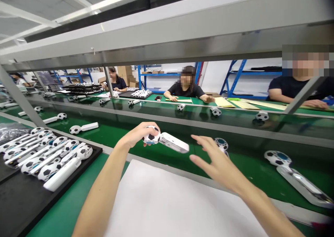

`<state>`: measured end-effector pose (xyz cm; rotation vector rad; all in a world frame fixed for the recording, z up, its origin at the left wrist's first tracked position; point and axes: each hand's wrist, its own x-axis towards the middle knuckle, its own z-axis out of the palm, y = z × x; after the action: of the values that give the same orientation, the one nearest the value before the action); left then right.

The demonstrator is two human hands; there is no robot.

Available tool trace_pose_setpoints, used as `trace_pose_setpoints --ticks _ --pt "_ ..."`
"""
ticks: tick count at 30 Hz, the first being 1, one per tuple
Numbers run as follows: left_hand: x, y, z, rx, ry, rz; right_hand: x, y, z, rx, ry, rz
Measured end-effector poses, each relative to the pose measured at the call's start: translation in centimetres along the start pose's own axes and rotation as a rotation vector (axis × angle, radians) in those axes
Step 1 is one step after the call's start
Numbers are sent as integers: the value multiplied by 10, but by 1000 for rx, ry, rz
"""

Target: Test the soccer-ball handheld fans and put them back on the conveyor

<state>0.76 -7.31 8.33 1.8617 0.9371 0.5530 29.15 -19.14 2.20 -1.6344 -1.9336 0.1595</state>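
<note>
My left hand [141,133] grips the soccer-ball end of a white device [174,142], its fingers wrapped round the ball. The white handle points right, tilted slightly downward, above the green conveyor. Just right of the handle's end is my right hand [208,155], its fingers apart and holding nothing. Behind the right hand, partly hidden by it, another ball-ended piece [221,144] lies on the belt. A white sheet [167,198] spreads below both hands.
A black tray [86,167] at left holds several soccer-ball devices. More lie along the green belt [114,125], one large device [294,174] at right. Slanted metal posts [22,96] and an overhead beam [156,32] frame the line. Several people sit across.
</note>
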Motion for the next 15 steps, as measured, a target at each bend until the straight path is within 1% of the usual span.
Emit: trace_pose_setpoints --ticks 2,3,4,5,8,12,15 --pt "-2 8 8 -164 -166 116 -8 -26 2 -28 -2 -173" --pt "-2 10 12 -219 -226 157 -11 -35 3 -43 -13 -234" --pt "-2 11 14 -245 -262 181 -14 -42 3 -52 -29 -273" --pt "-2 12 16 -258 -280 194 -17 -47 3 -57 -49 -292" --pt "-2 12 19 -266 -291 195 -21 -52 2 -78 -95 -289" --pt "-4 11 18 -298 -357 167 -23 -52 2 -94 -81 -373" --pt "-4 10 18 -320 -398 180 -24 -52 1 -93 -35 -434"
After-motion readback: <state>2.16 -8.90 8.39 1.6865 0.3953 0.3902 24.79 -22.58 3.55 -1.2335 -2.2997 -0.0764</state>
